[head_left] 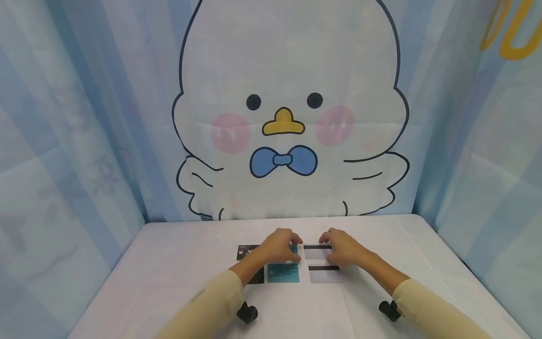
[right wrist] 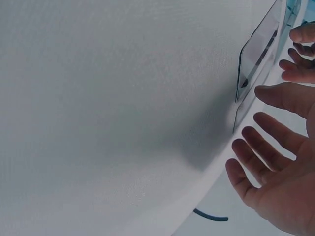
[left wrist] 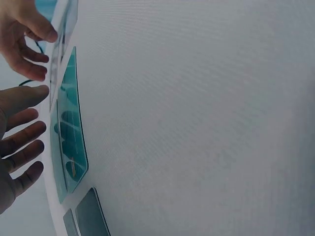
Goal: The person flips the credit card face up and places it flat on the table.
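lettering (head_left: 290, 271) illegible: teal card (head_left: 277, 278); curtain (head_left: 487, 132) (cropped)

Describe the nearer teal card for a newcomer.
On the white table, look below the printed bow tie. The teal card lies in the nearer row, between a black card and a pale card. Unlike the farther teal card, it lies plainly in view.

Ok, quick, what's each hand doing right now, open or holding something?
Left hand: open, fingers relaxed, holding nothing, near the teal cards.
Right hand: open, fingers relaxed, holding nothing, near the dark-striped white cards.
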`<action>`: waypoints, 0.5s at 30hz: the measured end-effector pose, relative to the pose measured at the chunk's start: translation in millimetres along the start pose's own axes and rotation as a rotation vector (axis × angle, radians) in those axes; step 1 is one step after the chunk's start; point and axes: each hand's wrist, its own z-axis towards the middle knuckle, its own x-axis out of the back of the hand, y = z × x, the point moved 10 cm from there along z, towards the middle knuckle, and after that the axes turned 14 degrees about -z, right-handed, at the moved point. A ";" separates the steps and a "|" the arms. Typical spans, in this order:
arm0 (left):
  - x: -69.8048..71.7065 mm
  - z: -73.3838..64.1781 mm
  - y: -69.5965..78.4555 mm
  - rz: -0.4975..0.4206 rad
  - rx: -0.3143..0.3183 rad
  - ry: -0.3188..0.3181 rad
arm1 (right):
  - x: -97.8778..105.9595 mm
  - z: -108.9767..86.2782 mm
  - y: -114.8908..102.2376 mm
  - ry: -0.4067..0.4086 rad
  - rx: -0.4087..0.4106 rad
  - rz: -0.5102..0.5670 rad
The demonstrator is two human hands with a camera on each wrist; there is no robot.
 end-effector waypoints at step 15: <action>-9.5 17.3 1.5 0.014 0.010 -0.014 | -4.5 7.8 15.3 -0.045 0.036 0.052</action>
